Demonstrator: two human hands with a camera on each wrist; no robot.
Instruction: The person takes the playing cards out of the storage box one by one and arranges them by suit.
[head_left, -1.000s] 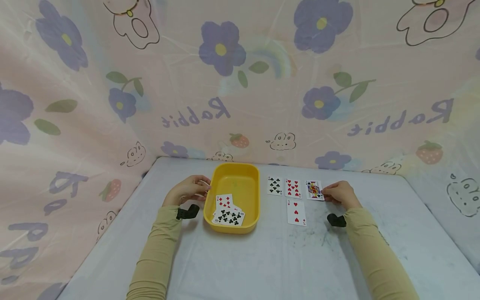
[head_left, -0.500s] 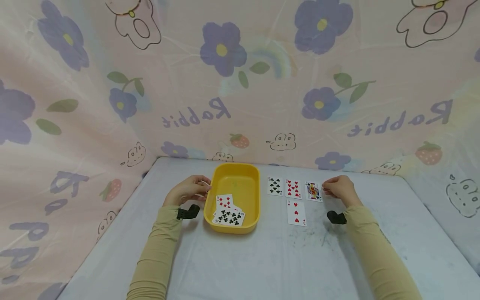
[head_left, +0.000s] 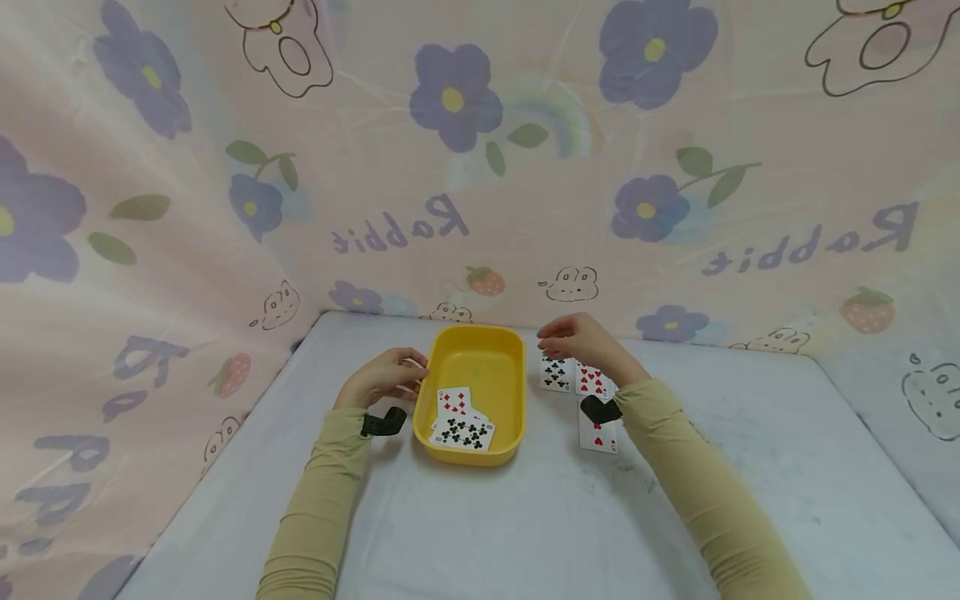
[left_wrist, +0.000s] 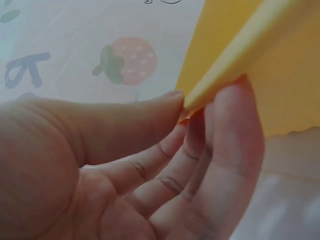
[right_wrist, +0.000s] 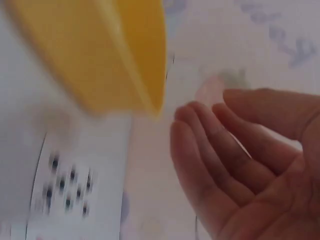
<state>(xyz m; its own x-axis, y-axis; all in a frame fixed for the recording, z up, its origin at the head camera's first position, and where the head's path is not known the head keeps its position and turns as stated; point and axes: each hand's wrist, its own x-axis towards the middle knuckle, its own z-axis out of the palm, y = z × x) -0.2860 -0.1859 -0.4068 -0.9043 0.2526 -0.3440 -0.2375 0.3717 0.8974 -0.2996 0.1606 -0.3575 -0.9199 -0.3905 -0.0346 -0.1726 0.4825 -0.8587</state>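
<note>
My left hand [head_left: 381, 377] holds the left rim of a yellow plastic tray [head_left: 480, 371]. Seen from the left wrist, the thumb [left_wrist: 135, 117] lies on one side of that rim and the fingers bend round the other. Inside the tray lie a diamonds playing card [head_left: 453, 400] and a clubs card [head_left: 463, 434], overlapping others. Above the card row right of the tray hovers my right hand [head_left: 585, 340], fingers loosely bent and holding nothing. Beneath it are a clubs card [head_left: 556, 379] and a hearts card [head_left: 591, 382]; the face card beside them is mostly hidden by the wrist.
A three of hearts [head_left: 597, 440] lies below the row, partly covered by the black wrist camera [head_left: 602, 409]. A white cloth [head_left: 465, 533] covers the table. Patterned fabric [head_left: 510, 192] hangs behind and at both sides.
My right hand has let go of the face card at the row's right end and swung left and up over the clubs card. The left hand has stayed at the tray's rim.
</note>
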